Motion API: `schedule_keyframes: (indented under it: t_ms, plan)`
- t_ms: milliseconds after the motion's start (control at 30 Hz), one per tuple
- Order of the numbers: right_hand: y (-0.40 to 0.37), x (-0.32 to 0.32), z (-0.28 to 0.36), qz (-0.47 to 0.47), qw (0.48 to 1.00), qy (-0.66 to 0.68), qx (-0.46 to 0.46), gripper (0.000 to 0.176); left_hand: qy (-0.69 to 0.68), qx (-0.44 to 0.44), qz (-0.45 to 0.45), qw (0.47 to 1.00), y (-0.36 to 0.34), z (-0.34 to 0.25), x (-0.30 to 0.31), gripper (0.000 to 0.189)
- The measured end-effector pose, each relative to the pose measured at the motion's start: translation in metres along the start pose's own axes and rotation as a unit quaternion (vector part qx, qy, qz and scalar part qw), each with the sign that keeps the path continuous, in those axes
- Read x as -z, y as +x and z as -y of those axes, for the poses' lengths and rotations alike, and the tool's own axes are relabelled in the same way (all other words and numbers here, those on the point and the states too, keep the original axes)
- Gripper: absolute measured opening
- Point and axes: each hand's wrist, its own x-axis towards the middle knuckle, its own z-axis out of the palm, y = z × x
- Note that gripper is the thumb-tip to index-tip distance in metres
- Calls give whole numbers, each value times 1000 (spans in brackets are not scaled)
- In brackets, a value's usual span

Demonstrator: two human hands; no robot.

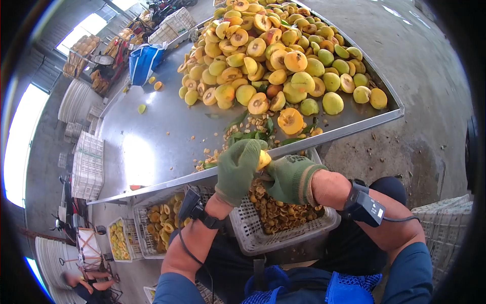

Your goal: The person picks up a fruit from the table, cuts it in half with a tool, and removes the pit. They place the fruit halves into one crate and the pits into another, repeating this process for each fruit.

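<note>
My left hand (238, 172), in a green knitted glove, is closed around a yellow peach half (264, 160) at the metal table's front edge. Close beside it, my right hand (291, 177), also gloved in green, is closed with its fingers against the fruit's near side. Whatever the right fingers grip is hidden by the glove. Directly under both hands, a white plastic basket (248, 243) holds brown pits and scraps (283, 215). Beyond the hands, a large heap of whole and halved yellow peaches (263, 55) lies on the table (167, 129).
Loose pits (210, 157) and green leaves (245, 137) lie near the table's raised metal rim (344, 133). Left of my legs stand crates of halved peaches (162, 223). A blue bag (145, 65) sits at the table's far left. Stacked crates (440, 228) stand at right; a person (91, 283) sits lower left.
</note>
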Motion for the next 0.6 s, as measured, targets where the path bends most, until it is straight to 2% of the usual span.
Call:
schedule_keyframes:
  t_ms: [233, 300, 433, 500, 533, 567, 600]
  plan:
    - [-11, 3, 9, 9, 1000, -18, -7, 31, 123, -38, -11, 992, -13, -15, 0, 29]
    - [-16, 1, 10, 9, 1000, -22, 8, 26, 179, -93, -11, 979, -18, -9, 1, 27]
    - [-28, -10, 11, 142, 973, -159, -91, 29, 272, -261, -19, 926, -22, -15, 7, 34]
    - [-37, -33, -4, 180, 959, -186, -119, 33, 124, -26, -12, 992, -19, -25, 24, 44]
    - [-36, -41, -11, 193, 953, -201, -119, 34, 42, 90, -14, 995, -20, -31, 34, 50]
    - [-33, -46, -19, 199, 948, -216, -121, 35, -46, 128, 36, 990, -19, -26, 41, 67]
    - [-35, -47, -20, 204, 944, -227, -125, 37, -123, 171, 48, 976, -20, -20, 45, 69]
